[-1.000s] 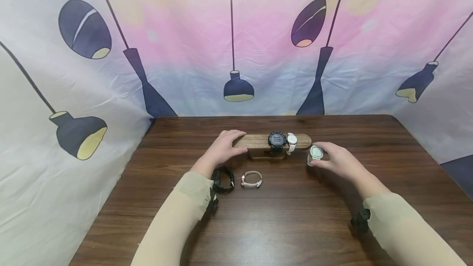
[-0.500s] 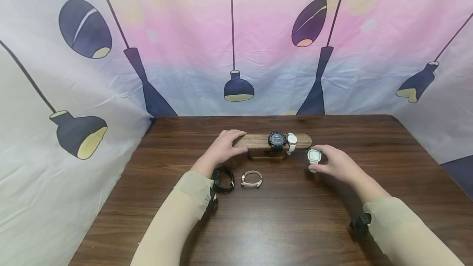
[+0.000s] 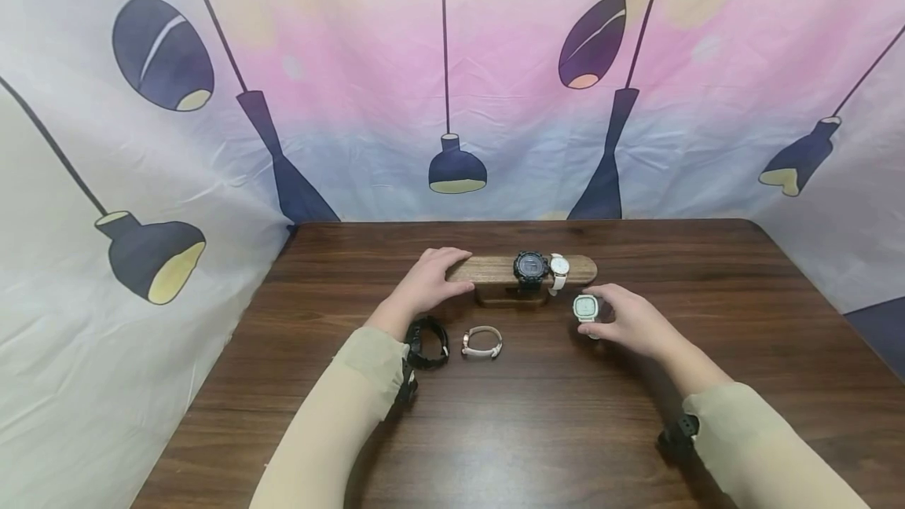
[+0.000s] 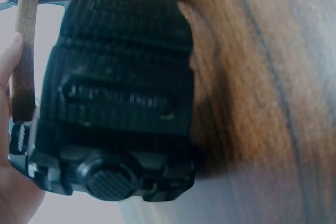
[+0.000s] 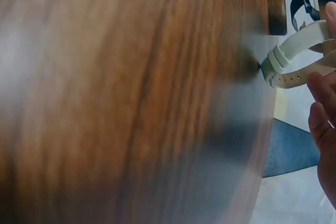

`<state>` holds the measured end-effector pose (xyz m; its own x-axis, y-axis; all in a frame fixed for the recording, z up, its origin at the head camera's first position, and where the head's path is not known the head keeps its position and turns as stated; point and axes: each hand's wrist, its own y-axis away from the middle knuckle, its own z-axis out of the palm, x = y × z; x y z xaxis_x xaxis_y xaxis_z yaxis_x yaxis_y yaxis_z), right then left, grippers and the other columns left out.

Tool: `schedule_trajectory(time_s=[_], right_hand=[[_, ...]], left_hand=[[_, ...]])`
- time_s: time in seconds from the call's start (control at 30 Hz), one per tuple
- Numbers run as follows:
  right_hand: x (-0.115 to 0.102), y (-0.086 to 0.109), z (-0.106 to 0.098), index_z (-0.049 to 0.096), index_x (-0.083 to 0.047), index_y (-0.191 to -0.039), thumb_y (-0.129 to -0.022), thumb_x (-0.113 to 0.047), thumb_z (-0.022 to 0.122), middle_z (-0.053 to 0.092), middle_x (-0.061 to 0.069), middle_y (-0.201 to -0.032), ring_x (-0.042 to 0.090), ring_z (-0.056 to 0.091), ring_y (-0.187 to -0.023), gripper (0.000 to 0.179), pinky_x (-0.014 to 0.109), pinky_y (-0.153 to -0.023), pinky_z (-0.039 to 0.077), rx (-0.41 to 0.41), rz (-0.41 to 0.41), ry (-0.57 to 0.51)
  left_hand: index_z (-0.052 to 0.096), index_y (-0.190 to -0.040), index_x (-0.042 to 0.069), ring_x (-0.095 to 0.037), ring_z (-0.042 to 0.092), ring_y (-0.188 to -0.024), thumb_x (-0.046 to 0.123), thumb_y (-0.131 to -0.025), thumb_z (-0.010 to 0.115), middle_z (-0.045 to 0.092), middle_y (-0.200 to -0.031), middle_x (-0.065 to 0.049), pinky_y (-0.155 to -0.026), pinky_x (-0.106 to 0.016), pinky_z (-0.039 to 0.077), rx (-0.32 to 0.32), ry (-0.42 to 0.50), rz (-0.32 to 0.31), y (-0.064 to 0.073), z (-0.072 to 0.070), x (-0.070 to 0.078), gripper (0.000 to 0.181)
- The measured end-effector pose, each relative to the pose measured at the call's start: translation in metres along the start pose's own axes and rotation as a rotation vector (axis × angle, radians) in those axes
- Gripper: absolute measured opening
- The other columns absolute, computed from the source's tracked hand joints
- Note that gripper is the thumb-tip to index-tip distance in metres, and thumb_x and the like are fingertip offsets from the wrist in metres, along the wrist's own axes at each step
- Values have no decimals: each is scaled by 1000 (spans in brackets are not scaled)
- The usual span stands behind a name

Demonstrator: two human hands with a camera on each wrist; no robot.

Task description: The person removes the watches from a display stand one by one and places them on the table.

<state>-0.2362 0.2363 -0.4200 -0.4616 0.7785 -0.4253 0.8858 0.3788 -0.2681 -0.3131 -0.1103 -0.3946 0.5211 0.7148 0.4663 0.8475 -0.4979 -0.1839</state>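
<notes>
At the back of the table is a wooden watch stand [image 3: 488,269]. My left hand [image 3: 429,281] grips its left end, fingers on the far side and thumb on the near side. A black digital watch [image 3: 530,266] and a white-strapped watch [image 3: 559,266] sit side by side on the stand's bar. Just in front of its right end, my right hand [image 3: 629,320] holds a pale green watch [image 3: 585,307] between thumb and fingers, dial facing me. In the right wrist view the buckled loop of its strap [image 5: 302,43] hangs above the table.
Beside my left wrist a black watch [image 3: 428,343] lies on the dark wooden table [image 3: 537,430]; it fills much of the left wrist view. A small watch with a pale strap [image 3: 483,342] lies right of it. A printed cloth [image 3: 382,100] hangs behind the table.
My right hand has moved left and slightly nearer with the pale green watch, whose dial has turned toward me. My left hand stays on the stand.
</notes>
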Motion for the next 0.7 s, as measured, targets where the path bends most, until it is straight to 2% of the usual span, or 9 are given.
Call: schedule_trajectory(time_s=[0.1,0.33,0.7], right_hand=[[-2,-1,4,61,-3,-117,-74,-34,80,61,4,-100,15,53,-79,57,37,-70,45,8,-18,-10],[-10,-5,14,63,-5,-115,-73,-35,80,61,7,-108,22,57,-97,54,44,-82,47,20,-86,-15],[-17,-9,24,64,-6,-113,-74,-36,79,60,6,-108,24,58,-101,52,46,-86,47,21,-112,-30]], left_hand=[[51,-136,11,-26,37,-127,38,-86,68,49,-137,-5,-103,-42,32,-2,-1,-1,0,0,0,59],[51,-136,13,-26,37,-127,37,-86,68,49,-137,-4,-103,-42,32,3,-4,-7,0,1,0,58],[52,-135,13,-25,38,-126,36,-85,69,49,-136,-3,-103,-41,32,14,-8,-5,-1,3,-2,57]])
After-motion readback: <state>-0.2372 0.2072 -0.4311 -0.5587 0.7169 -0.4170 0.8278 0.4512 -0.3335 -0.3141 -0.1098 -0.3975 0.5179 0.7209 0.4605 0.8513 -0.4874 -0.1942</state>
